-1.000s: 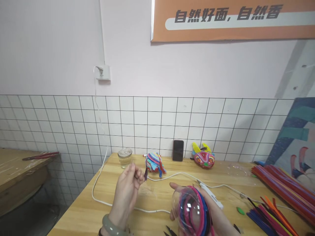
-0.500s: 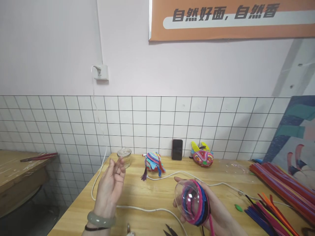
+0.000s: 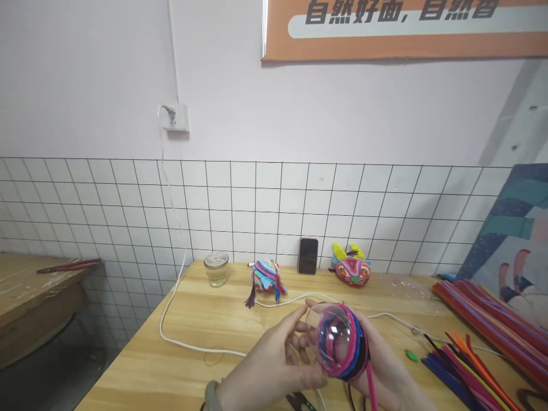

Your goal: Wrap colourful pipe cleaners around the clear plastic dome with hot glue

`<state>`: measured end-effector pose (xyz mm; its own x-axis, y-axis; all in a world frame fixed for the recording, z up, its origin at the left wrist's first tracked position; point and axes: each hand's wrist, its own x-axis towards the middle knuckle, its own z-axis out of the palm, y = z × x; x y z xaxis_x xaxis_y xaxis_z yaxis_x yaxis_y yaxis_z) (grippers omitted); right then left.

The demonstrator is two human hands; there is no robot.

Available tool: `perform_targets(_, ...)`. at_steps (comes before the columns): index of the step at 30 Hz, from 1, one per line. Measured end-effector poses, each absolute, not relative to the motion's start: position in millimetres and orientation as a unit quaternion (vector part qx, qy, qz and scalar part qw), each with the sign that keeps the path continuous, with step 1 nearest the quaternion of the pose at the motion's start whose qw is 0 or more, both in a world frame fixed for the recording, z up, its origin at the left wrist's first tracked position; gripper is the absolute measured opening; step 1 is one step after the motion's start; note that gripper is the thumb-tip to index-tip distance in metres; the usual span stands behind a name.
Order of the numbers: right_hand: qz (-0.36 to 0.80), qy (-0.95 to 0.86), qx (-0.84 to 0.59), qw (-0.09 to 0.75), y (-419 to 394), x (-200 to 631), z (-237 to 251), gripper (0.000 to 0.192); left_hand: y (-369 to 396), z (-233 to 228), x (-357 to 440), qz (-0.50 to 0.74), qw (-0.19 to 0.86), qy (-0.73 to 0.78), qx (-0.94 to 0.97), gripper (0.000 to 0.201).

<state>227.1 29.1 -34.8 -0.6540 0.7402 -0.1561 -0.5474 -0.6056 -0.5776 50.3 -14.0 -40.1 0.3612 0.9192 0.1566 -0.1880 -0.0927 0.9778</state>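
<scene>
A clear plastic ball [image 3: 329, 334] is wound on its right side with pink, blue and black pipe cleaners [image 3: 357, 348]. My right hand [image 3: 381, 365] cups it from behind and from the right, some fingers hidden by it. My left hand [image 3: 278, 357] is at the ball's left side, thumb against the lower edge and fingers curled beside it. A pink pipe cleaner end [image 3: 371, 385] hangs down from the ball. Below my left hand, a dark pointed tool [image 3: 299, 401] lies partly hidden on the table.
A lidded glass jar [image 3: 217, 271], a striped tasselled ornament [image 3: 266, 278], a phone [image 3: 308, 256] and a yellow-eared animal ornament [image 3: 351, 268] stand along the wall. A white cable [image 3: 184, 344] crosses the table. Loose pipe cleaners [image 3: 466, 371] and a larger bundle [image 3: 492, 314] lie right.
My left hand has come from the left, near the jar, over to the ball and closed on its left side. My right hand still holds the ball. The view has tilted slightly down.
</scene>
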Motion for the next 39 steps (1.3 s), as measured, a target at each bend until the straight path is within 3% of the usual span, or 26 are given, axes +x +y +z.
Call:
perform_targets(2,0.871,-0.241,-0.206,0.376,29.9,228.3,-34.1,0.034,-13.4,-39.5,54.8,0.461,0.628,0.317,0.541,0.086)
perform_targets(6,0.855,-0.269,-0.206,0.393,31.3,229.8,-36.6,0.042,-9.9,-36.9,54.0,0.429,0.623,0.367,0.542,0.051)
perform_targets(9,0.857,-0.314,-0.178,0.369,30.8,230.7,-36.8,0.044,-7.6,-37.9,48.2,0.408,0.617,0.394,0.546,0.061)
perform_targets(12,0.861,-0.330,-0.142,0.359,30.6,232.5,-34.7,0.042,-7.6,-38.2,41.9,0.387,0.611,0.401,0.562,0.058)
perform_targets(19,0.849,-0.329,-0.121,0.395,36.9,237.6,-34.4,0.038,-13.6,-25.9,23.1,0.350,0.525,0.447,0.633,0.020)
perform_targets(24,0.845,-0.284,-0.140,0.431,45.4,243.2,-36.2,0.040,-15.7,-14.4,0.0,0.341,0.492,0.473,0.646,0.026)
perform_targets(30,0.836,-0.290,-0.186,0.427,52.3,249.6,-34.9,0.029,-8.9,-7.9,-36.7,0.411,0.317,0.614,0.595,0.031)
perform_targets(35,0.818,-0.301,-0.200,0.447,53.9,250.4,-33.7,0.033,1.3,-17.3,-64.2,0.358,0.119,0.746,0.548,0.029)
perform_targets(39,0.821,-0.275,-0.186,0.464,52.8,252.6,-29.3,0.036,5.0,-31.6,-78.0,0.291,0.043,0.798,0.525,0.031)
